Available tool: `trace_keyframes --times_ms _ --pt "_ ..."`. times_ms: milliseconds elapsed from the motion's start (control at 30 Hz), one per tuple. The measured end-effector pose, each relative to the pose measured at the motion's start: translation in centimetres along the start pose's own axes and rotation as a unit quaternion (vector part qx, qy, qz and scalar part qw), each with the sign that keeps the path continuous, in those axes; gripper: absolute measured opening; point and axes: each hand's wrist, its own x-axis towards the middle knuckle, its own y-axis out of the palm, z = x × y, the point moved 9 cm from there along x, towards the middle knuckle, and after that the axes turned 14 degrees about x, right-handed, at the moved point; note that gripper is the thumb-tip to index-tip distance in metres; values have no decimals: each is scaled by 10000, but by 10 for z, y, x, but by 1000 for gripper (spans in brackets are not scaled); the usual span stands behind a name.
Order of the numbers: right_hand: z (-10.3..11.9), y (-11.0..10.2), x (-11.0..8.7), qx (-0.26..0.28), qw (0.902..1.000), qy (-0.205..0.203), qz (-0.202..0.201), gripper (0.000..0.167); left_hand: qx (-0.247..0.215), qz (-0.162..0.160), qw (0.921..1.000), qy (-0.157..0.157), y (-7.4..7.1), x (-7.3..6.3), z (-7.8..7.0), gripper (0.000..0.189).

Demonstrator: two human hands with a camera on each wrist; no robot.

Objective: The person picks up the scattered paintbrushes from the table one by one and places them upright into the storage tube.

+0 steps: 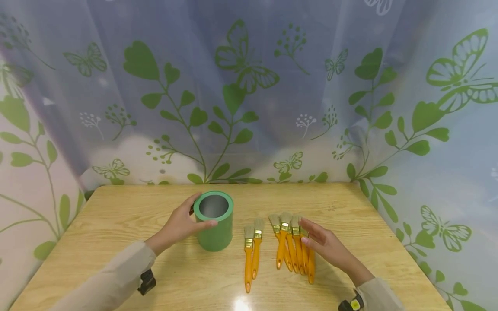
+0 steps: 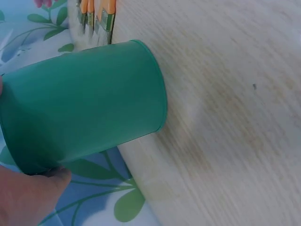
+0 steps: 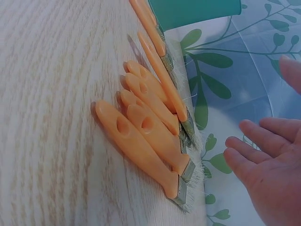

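A green cylindrical can (image 1: 215,235) with a dark grey inside stands upright on the table. My left hand (image 1: 180,224) grips it near the rim, thumb across the front and fingers round the far left side; the left wrist view shows the can's side (image 2: 89,103) with part of the hand (image 2: 28,195) at its top. Over the right edge of a bunch of paintbrushes (image 1: 295,252), my right hand (image 1: 330,248) hovers with loosely extended fingers and holds nothing. In the right wrist view the hand (image 3: 277,165) is apart from the orange-handled brushes (image 3: 136,146).
Two more paintbrushes (image 1: 249,263) lie side by side between the can and the bunch, bristles pointing away from me. The wooden table (image 1: 186,280) ends at the back against a curtain (image 1: 249,129) printed with green leaves and butterflies.
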Motion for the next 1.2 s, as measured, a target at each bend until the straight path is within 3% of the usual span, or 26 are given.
trace_keyframes --times_ms 200,367,700,1200 --pt "-1 0 0 33 10000 -7 19 55 272 148 9994 144 -1 4 -5 111" --pt "1 0 -1 41 10000 -10 20 55 460 180 9976 485 -1 13 -8 106" --pt "-1 -4 -3 29 10000 74 -46 55 618 274 9937 898 3 21 -5 104" --pt "-7 -7 -1 66 9997 205 -145 56 845 324 9909 1000 4 18 -6 103"
